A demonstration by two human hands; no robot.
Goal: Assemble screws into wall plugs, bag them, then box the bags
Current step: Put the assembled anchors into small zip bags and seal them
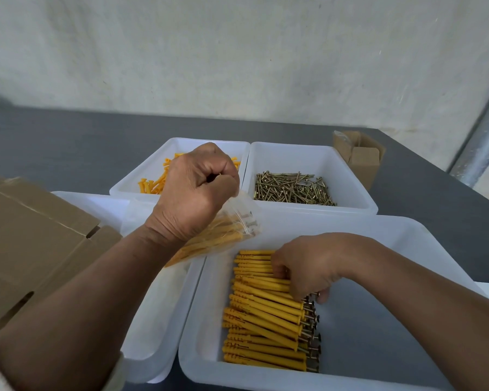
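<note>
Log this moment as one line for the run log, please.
stage: bagging | left hand: holds clear bag, part-filled, raised | right hand: grips assembled plugs in near tray

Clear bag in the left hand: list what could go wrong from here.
1. The left hand grips the clear bag only at its top. It hangs tilted, so plugs might slide out if unsealed.
2. The right hand grips some of the neat assembled plugs. Lifting may scatter the row.
</note>
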